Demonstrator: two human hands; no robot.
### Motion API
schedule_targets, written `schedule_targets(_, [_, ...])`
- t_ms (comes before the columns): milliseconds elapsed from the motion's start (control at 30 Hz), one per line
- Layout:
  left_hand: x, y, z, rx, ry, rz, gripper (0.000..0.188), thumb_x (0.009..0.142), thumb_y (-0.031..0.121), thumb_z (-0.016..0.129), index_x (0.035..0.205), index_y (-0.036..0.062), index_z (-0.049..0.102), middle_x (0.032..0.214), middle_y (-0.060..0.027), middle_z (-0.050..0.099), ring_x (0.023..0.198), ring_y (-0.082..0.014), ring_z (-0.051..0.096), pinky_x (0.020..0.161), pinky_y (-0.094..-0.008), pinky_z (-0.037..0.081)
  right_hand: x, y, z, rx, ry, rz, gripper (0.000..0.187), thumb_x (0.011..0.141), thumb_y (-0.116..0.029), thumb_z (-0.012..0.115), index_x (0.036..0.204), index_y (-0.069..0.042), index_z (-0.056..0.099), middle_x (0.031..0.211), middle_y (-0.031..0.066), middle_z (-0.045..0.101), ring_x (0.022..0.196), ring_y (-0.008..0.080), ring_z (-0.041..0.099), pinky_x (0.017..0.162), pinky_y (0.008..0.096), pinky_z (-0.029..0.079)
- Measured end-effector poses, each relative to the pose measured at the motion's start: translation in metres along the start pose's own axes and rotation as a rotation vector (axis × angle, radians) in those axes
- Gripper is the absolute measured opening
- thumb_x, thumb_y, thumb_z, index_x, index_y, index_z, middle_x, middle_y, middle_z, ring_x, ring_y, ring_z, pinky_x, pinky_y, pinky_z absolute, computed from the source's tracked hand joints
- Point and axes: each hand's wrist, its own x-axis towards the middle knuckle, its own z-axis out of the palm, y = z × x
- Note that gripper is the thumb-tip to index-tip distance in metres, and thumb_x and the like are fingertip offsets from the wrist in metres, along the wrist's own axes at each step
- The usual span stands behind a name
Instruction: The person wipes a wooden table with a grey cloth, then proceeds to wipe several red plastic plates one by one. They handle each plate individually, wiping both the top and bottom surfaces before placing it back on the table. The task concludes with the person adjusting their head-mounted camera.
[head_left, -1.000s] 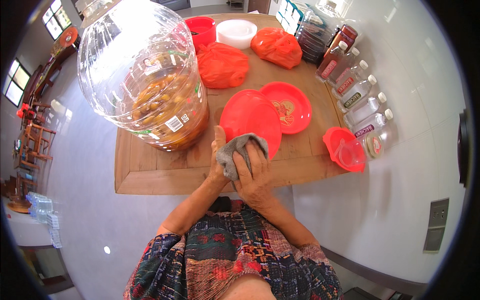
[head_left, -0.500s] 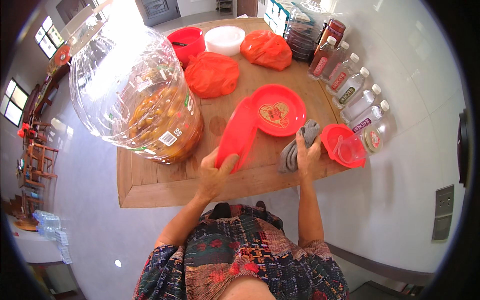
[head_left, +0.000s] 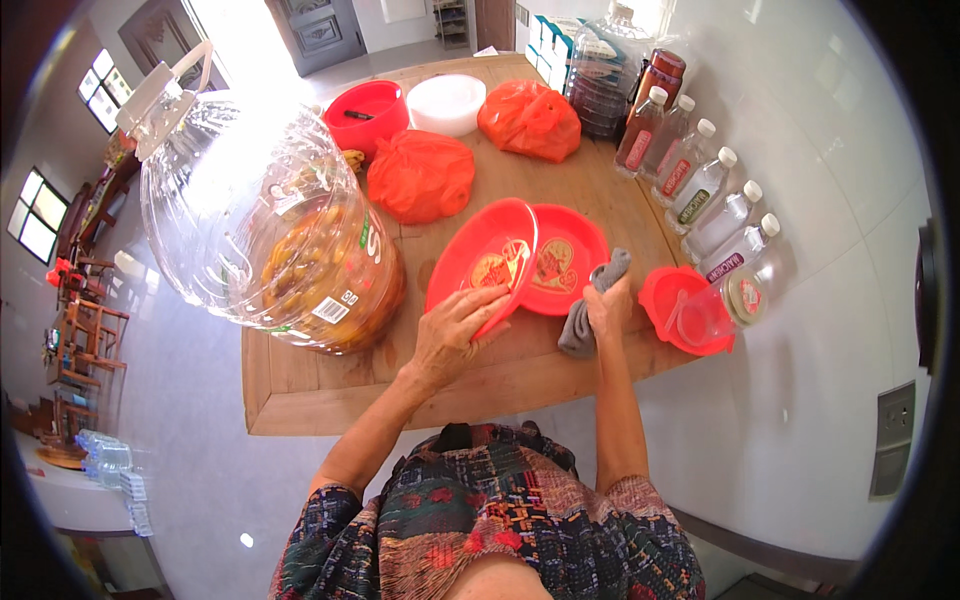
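Tiled grey floor (head_left: 200, 480) runs down L side, w/ wooden chairs (head_left: 97, 315) & packs of clear bottles (head_left: 108, 455) at far L. Wooden table (head_left: 300, 392) fills the middle. On its L: v. big clear jar (head_left: 345, 255), white cap & handle on top, yellow-brown contents in lower part. Behind it, at back, red tub (head_left: 350, 103) w/ small dark item inside; next, knotted red bag (head_left: 420, 178), then white bowl (head_left: 447, 106), then 2nd red bag (head_left: 530, 120).

Front ctr: L hand (head_left: 455, 330) clamped on near rim of tilted red dish (head_left: 468, 262), fingers over inner face, thumb hidden. That dish is just R of big jar & overlaps flat red plate (head_left: 575, 245) to its R; both have gold motif. R hand (head_left: 608, 308) closed round bunched grey cloth (head_left: 577, 330), by plate's R edge; hands apart.

Farther R: big ribbed jug (head_left: 600, 88) & copper-coloured flask (head_left: 662, 78) at back, then row of six capped bottles (head_left: 703, 190) along table edge. Nearer, red bowl (head_left: 657, 300) w/ lidded clear jar (head_left: 710, 318) overlapping it; can't tell if inside. Far R: pale wall (head_left: 830, 300) w/ grey socket panel (head_left: 895, 412).
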Motion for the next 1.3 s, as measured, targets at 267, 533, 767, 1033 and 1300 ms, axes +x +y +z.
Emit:
schedule_targets(267, [0.073, -0.042, 0.039, 0.011, -0.149, 0.060, 0.029, 0.083, 0.025, 0.065, 0.106, 0.0077, 0.065, 0.112, -0.0064, 0.064, 0.097, -0.0263, 0.061, 0.081, -0.0375, 0.051, -0.050, 0.044, -0.017, 0.372, -0.232, -0.284, 0.062, 0.071, -0.009, 0.062, 0.129, -0.002, 0.041, 0.108, 0.0199, 0.060, 0.102, 0.0341, 0.059, 0.091, 0.0392, 0.045])
schedule_targets(533, [0.110, -0.093, 0.133, 0.123, -0.444, 0.194, 0.034, 0.088, 0.036, 0.056, 0.110, 0.0124, 0.064, 0.118, -0.0025, 0.060, 0.109, -0.0225, 0.054, 0.086, -0.0386, 0.048, -0.079, 0.032, -0.029, 0.218, -0.411, -0.240, 0.063, 0.073, -0.016, 0.063, 0.130, -0.001, 0.041, 0.102, 0.0191, 0.063, 0.097, 0.0322, 0.062, 0.083, 0.0397, 0.048])
schedule_targets(767, [0.112, -0.107, 0.176, 0.243, -0.526, 0.303, 0.037, 0.084, 0.037, 0.058, 0.118, 0.0215, 0.057, 0.118, 0.0016, 0.057, 0.107, -0.0206, 0.054, 0.083, -0.0363, 0.049, -0.080, 0.028, -0.032, 0.116, -0.392, -0.201, 0.064, 0.072, -0.018, 0.065, 0.130, -0.004, 0.043, 0.101, 0.0152, 0.066, 0.094, 0.0299, 0.065, 0.082, 0.0381, 0.050])
schedule_targets(1033, [0.123, -0.102, 0.182, 0.223, -0.500, 0.327, 0.053, 0.081, 0.046, 0.062, 0.124, 0.0155, 0.054, 0.126, -0.0055, 0.054, 0.119, -0.0241, 0.047, 0.092, -0.0407, 0.043, -0.085, 0.022, -0.032, 0.124, -0.330, -0.166, 0.062, 0.072, -0.021, 0.067, 0.127, -0.004, 0.046, 0.095, 0.0213, 0.065, 0.090, 0.0379, 0.063, 0.076, 0.0432, 0.050])
schedule_targets(1300, [0.102, -0.065, 0.105, -0.075, -0.352, -0.129, 0.039, 0.078, 0.035, 0.069, 0.104, 0.0080, 0.064, 0.102, -0.0119, 0.062, 0.096, -0.0310, 0.059, 0.080, -0.0413, 0.049, -0.086, 0.036, -0.023, 0.213, -0.243, -0.178, 0.063, 0.074, -0.021, 0.068, 0.129, -0.001, 0.043, 0.098, 0.0209, 0.066, 0.094, 0.0353, 0.064, 0.079, 0.0410, 0.050])
